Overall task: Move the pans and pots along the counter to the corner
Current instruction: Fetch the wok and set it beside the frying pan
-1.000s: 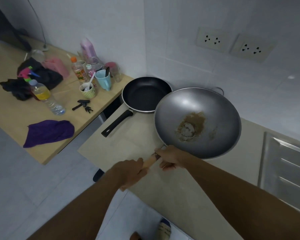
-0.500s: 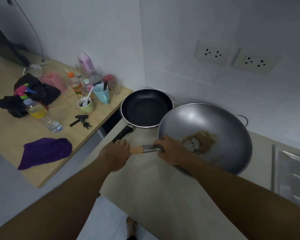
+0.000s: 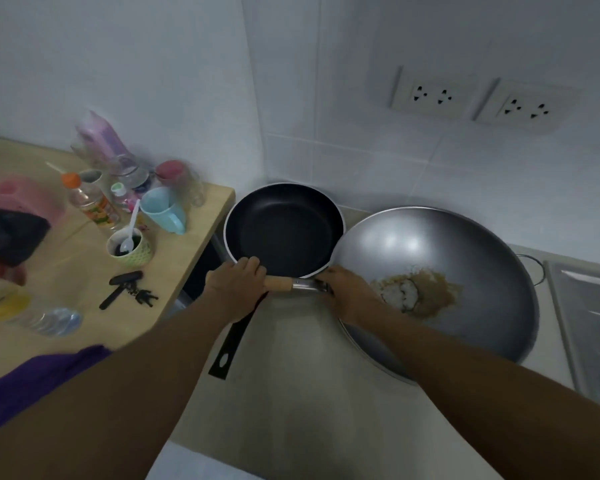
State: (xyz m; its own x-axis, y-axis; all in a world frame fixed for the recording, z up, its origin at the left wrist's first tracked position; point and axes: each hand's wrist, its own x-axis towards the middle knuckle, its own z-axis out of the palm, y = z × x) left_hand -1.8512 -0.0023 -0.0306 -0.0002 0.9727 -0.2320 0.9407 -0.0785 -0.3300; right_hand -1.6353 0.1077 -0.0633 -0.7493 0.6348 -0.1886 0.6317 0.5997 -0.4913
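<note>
- I am gripping the wok by its long handle: my left hand is curling shut round the wooden end, and my right hand is closing on the metal part next to the bowl.
- The wok is sitting on the counter, just right of the pan; their rims are looking as if they are touching, though I cannot tell for sure.
- The wok is holding a brownish, crusty patch of residue in its bottom; my right forearm is covering its near rim.
- The pan is lying in the corner where the two walls meet, empty inside, its black handle running toward me under my left hand.
- Left of the pan, on the wooden table, a green cup is holding a white spoon and something dark.
- A blue mug is standing behind that cup; what it is holding I cannot make out.
- Further left of the pan, bottles and jars are blurring together, and a purple cloth is partly hiding behind my left arm.
- Right of the wok, a sink is being cut off by the edge.
</note>
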